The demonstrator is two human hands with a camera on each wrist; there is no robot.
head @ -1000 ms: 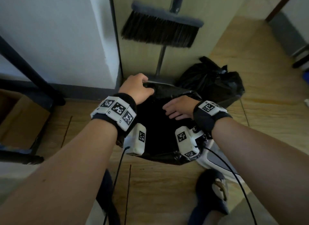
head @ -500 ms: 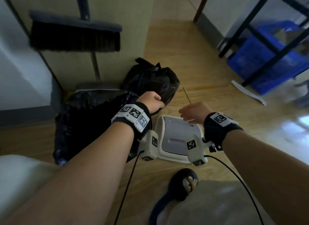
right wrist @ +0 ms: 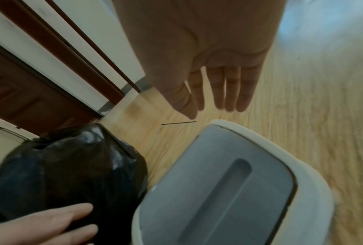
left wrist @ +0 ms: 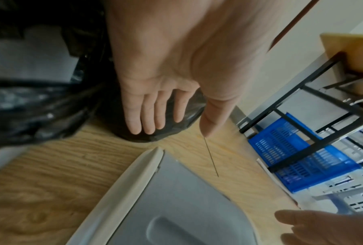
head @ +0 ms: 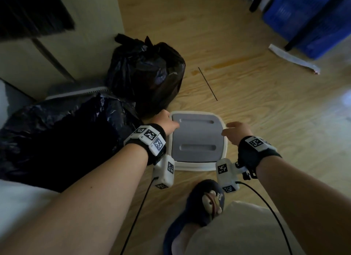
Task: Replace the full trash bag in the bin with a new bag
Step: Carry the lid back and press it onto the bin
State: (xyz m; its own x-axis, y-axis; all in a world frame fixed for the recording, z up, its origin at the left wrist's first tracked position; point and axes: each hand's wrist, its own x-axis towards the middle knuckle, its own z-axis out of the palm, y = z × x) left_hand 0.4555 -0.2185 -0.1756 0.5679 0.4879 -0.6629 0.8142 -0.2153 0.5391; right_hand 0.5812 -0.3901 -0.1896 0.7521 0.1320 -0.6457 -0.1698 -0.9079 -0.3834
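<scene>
A white bin lid (head: 197, 165) with a grey panel lies flat on the wood floor. My left hand (head: 167, 122) is at its far left corner, fingers straight and holding nothing; the left wrist view shows this hand (left wrist: 155, 107) above the lid (left wrist: 176, 207). My right hand (head: 233, 130) hovers at the lid's right edge, fingers straight and empty, as the right wrist view of the hand (right wrist: 214, 92) over the lid (right wrist: 228, 182) also shows. At the left stands the bin, covered by a loose black bag (head: 57, 137). A tied, full black bag (head: 146, 74) sits behind the lid.
A broom (head: 34, 13) hangs on the wall at the upper left, with a dustpan edge (head: 76, 91) below it. A thin dark stick (head: 208, 84) lies on the floor past the lid. A blue crate (head: 303, 17) under black table legs stands at the right. My slippered foot (head: 197, 207) is near the lid.
My view has swung to the right. Both hands have left the black bag in the bin and moved right to the two sides of the lid on the floor.
</scene>
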